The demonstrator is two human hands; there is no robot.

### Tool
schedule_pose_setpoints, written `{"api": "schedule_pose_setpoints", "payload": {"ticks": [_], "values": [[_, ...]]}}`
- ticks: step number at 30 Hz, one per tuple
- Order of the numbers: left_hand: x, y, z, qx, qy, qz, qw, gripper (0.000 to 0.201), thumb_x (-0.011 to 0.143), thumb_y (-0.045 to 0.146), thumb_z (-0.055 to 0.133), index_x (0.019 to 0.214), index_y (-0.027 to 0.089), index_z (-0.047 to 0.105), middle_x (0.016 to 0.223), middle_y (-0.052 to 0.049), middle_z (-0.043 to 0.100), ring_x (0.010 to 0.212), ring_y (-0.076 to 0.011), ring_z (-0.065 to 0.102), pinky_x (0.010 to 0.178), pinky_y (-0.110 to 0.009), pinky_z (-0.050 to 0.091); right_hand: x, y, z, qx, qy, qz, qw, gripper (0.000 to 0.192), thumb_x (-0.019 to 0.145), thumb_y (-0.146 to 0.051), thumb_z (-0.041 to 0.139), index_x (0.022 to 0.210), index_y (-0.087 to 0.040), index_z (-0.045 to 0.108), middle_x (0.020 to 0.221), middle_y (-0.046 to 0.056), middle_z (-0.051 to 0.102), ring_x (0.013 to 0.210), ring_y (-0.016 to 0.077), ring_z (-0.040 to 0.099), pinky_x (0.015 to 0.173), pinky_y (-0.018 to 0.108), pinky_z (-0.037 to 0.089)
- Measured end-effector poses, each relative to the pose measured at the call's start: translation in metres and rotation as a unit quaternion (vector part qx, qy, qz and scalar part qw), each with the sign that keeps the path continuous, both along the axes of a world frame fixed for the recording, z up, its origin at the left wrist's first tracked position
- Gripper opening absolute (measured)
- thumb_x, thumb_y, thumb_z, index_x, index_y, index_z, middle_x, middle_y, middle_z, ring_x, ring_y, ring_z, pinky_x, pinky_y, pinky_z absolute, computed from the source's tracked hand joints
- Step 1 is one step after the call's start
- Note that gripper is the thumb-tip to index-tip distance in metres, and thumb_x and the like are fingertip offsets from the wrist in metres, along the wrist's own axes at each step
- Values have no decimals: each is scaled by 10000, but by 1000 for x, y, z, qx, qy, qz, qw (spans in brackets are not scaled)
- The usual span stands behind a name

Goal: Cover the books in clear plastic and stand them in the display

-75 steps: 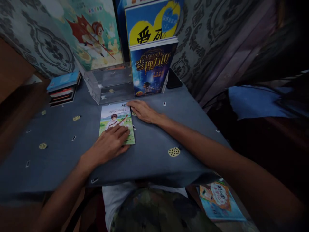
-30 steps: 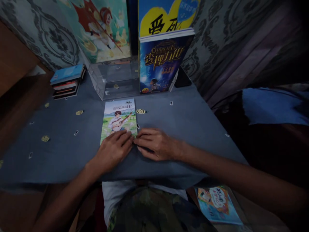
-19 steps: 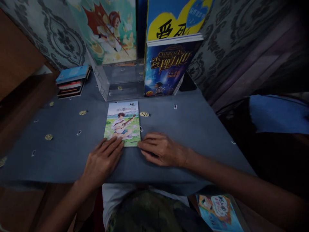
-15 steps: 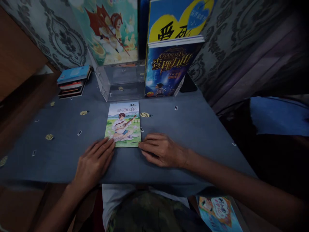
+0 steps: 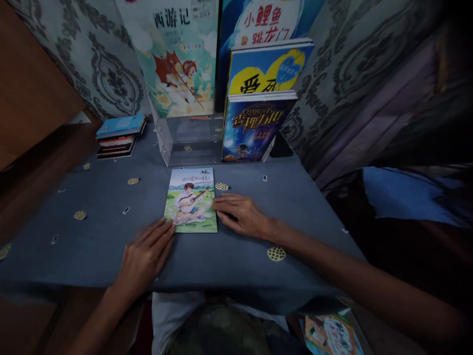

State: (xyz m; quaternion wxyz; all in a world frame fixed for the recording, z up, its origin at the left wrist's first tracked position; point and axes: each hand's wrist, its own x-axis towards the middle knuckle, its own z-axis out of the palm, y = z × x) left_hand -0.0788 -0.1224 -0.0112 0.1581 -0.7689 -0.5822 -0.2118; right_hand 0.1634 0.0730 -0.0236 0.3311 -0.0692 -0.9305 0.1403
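A small book with a guitar-playing figure on its green cover [image 5: 192, 198] lies flat in the middle of the table with the grey-blue cloth [image 5: 92, 231]. My left hand [image 5: 146, 254] rests flat on the cloth, fingertips touching the book's lower left corner. My right hand [image 5: 242, 215] lies flat at the book's right edge, fingertips against it. Neither hand holds anything.
A clear plastic box [image 5: 188, 138] stands behind the book. A dark blue book [image 5: 253, 127] leans upright at its right, with larger books [image 5: 181, 64] behind. A stack of books [image 5: 120, 135] lies at the back left. Another book [image 5: 330, 335] lies below the table's right edge.
My left hand slid back off the book's cover to its lower left corner. My right hand moved from below the book up along its right edge. The view tilted up slightly.
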Motion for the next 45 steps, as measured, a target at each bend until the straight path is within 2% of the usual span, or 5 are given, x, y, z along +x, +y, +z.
{"api": "schedule_pose_setpoints", "payload": {"ticks": [8,15,25,34,45], "values": [[-3,-1,-7,3,-3,7,1000,307,1012,224,512,1285,212,651,1247,-70,737,1166,-243,697,942,-404,621,-44,75,-3,-82,-52,-104,990,279,953,-212,551,1139,-160,753,1141,114,779,1054,245,736,944,371,571],[-9,8,-2,-35,-9,32,999,296,1022,281,482,1224,204,683,1229,-81,742,1104,-244,715,972,-443,591,-53,87,-7,-153,-36,-139,978,309,927,-214,546,1138,-172,767,1163,89,779,1064,248,736,951,356,552],[-45,123,14,-177,-97,87,975,363,982,330,497,1267,188,671,1391,-137,644,1360,-295,553,1134,-468,448,-48,94,-6,-238,23,-103,965,379,995,-313,462,1277,-166,669,1220,99,747,1125,235,703,971,382,542],[25,191,15,-170,-39,-23,984,343,977,225,493,1265,171,671,1363,-127,664,1269,-270,621,1092,-437,468,-50,97,-9,-268,55,-98,957,399,1019,-361,432,1307,-165,626,1208,103,735,1147,224,686,1006,377,516],[33,133,-2,-184,0,-57,981,485,1043,359,399,1497,208,476,1562,-121,479,1499,-244,374,1231,-520,284,-50,92,-7,-208,13,-97,973,378,1016,-305,473,1312,-126,625,1236,140,729,1146,222,686,1010,361,502]]}}
